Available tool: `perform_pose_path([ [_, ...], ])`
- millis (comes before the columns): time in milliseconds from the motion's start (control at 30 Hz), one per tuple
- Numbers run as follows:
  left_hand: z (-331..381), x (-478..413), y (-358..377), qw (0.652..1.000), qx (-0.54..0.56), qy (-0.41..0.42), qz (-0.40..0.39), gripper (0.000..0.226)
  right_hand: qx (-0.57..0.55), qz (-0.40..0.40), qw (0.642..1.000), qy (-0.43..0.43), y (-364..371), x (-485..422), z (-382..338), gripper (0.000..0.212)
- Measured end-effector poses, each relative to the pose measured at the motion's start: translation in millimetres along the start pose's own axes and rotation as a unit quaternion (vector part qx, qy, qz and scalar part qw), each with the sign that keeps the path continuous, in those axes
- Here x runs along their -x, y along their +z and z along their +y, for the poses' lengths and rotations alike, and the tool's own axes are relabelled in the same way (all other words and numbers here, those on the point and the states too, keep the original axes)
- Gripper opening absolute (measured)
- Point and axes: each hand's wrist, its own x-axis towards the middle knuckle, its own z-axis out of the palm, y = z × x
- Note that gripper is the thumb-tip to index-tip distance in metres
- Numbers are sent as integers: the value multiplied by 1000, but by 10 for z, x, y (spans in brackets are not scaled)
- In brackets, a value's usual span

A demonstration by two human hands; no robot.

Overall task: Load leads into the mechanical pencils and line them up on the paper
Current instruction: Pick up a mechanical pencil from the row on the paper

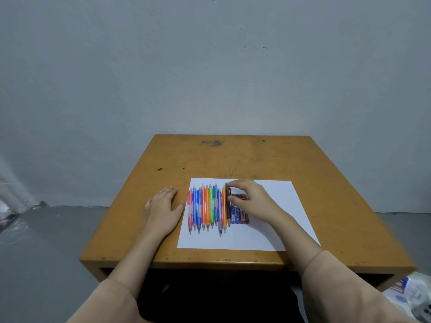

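A wooden counter (245, 157) stands against a grey wall (210, 66), with a white sheet of paper (275, 220) lying on its near half. On the left part of the paper a row of coloured mechanical pencils (207, 208) lies side by side, tips pointing toward the person. At the right end of the row lies a black pencil (228, 213), and the right hand (250, 198) pinches its far end between thumb and fingers. Just right of it, partly under that hand, lie blue and red lead cases (240, 214). The left hand (163, 203) rests flat on the counter, just beside the paper's left edge. Both forearms wear beige sleeves (345, 283).
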Motion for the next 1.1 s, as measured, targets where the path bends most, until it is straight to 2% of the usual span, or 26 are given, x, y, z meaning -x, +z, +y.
perform_pose_path([
  [133, -2, -4, 10, 1000, -21, 0, 2, 55, 35, -26, 999, 31, 45, -258, -5, 47],
  [367, -9, -5, 21, 1000, -29, 7, 10, 54, 52, -77, 993, 76, 70, -402, 68, 68],
  [667, -11, -13, 38, 999, -30, 11, 23, 53, 19, -71, 994, 84, 56, -388, 46, 54],
  [800, 2, -3, 21, 999, -31, 9, 19, 54, -71, -63, 989, 110, 9, -375, 15, 46],
  [900, 11, -4, 17, 999, -31, 9, 20, 54, -139, -39, 985, 99, -25, -340, -46, 40],
  [1100, 10, 2, 19, 999, -33, 11, 26, 53, -279, 20, 955, 101, -71, -177, -193, 36],
])
